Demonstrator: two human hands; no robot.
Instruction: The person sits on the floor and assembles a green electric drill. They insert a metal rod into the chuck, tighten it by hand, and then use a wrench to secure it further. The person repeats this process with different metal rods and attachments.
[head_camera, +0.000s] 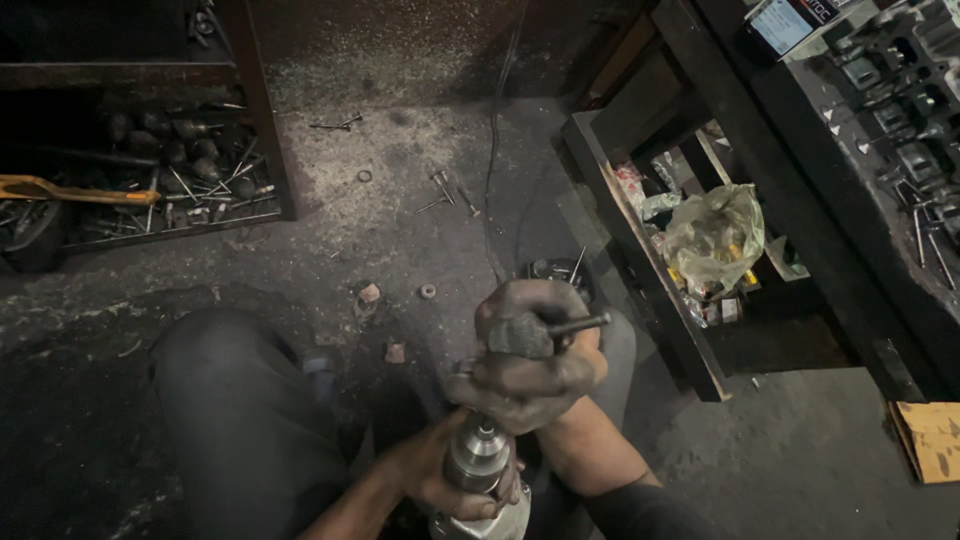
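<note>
My right hand (530, 375), black with grease, is closed around the top of a power drill, and a short metal rod (585, 323) sticks out to the right from between its fingers. Just below it shows the drill's silver chuck (475, 450). My left hand (440, 485) wraps the chuck and the drill body from the lower left. The tool stands upright between my knees, and its tip is hidden under my right hand. My dark-trousered left knee (240, 400) rises at the left.
A low dark shelf (270, 150) at the left holds several valves and a yellow-handled tool (60, 188). Loose bolts (440, 190) and a thin cable (492, 150) lie on the gritty floor. At the right, a dark rack (650, 270) holds a plastic bag (715, 235) under a bench with metal parts (900, 110). Cardboard (930, 435) lies beside it.
</note>
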